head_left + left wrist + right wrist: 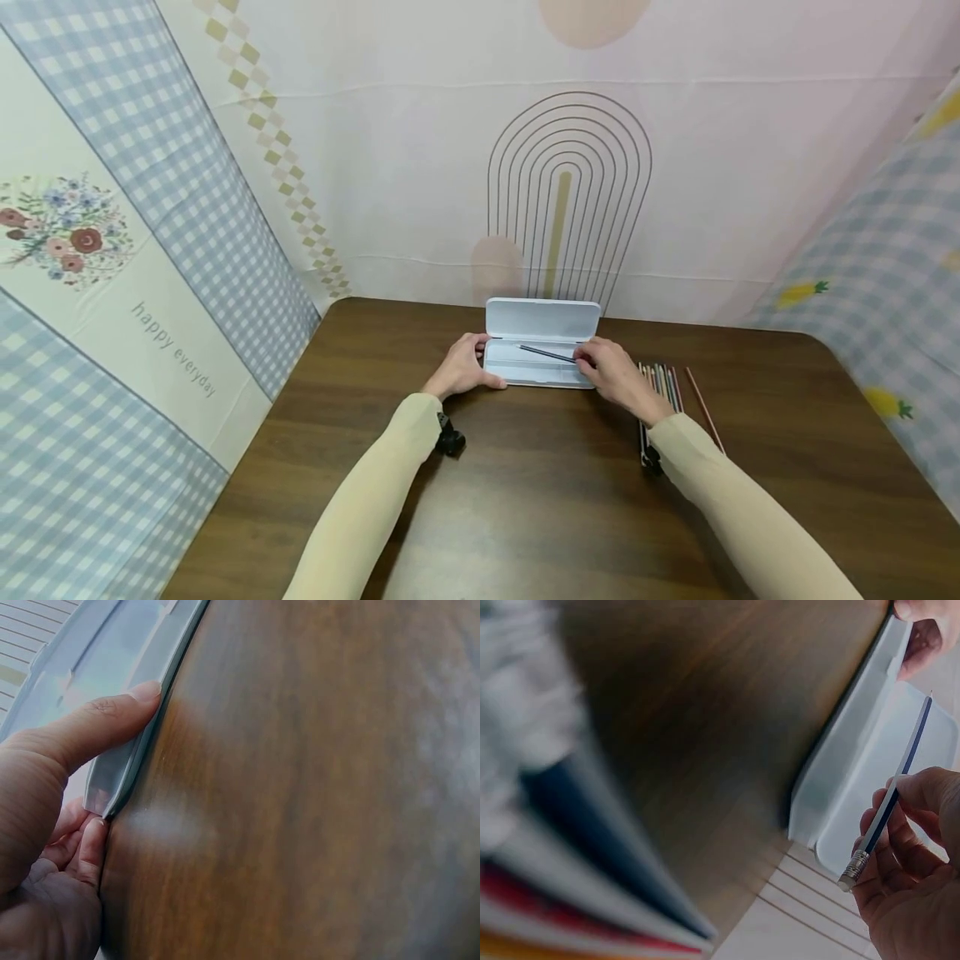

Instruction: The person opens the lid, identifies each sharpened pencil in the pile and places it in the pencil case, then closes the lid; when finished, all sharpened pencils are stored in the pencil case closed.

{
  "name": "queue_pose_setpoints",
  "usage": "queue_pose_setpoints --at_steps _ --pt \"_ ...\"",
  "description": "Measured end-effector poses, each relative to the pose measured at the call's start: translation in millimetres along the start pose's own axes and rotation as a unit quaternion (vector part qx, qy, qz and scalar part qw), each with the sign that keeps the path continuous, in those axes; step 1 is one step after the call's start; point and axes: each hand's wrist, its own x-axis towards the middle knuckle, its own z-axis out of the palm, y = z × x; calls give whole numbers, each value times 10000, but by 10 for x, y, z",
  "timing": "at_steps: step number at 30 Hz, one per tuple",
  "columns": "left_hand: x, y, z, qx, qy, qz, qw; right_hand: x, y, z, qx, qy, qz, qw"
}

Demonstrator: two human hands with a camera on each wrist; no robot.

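brown table (pixel 525 500): case (pixel 542 320) between left hand (pixel 461 368), gripping it, and right hand (pixel 613 372), pinching pencil (pixel 547 354).

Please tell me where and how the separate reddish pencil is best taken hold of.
Likely near its middle, from above: pinch the reddish pencil across its thin length with the right hand, once free of the dark pencil. The reddish one lies flat, apart from the bunched pencils to its left.
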Motion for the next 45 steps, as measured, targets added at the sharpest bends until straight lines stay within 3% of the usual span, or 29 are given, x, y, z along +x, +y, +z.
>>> queue_pose_setpoints --at_steps 17,27,35,45 --pt "-16 29 -8 -28 43 -6 10000 312 -40 234 -268 -429 -414 9979" --pt "-16 21 -6 4 59 29 10000 415 -1 236 -152 -902 -64 9958" --pt "-15 12 2 -26 54 -5 10000 516 42 229 -112 -1223 -44 9924" --pt "-23 16 6 -56 67 -15 10000 597 35 186 91 -1540 428 9871"
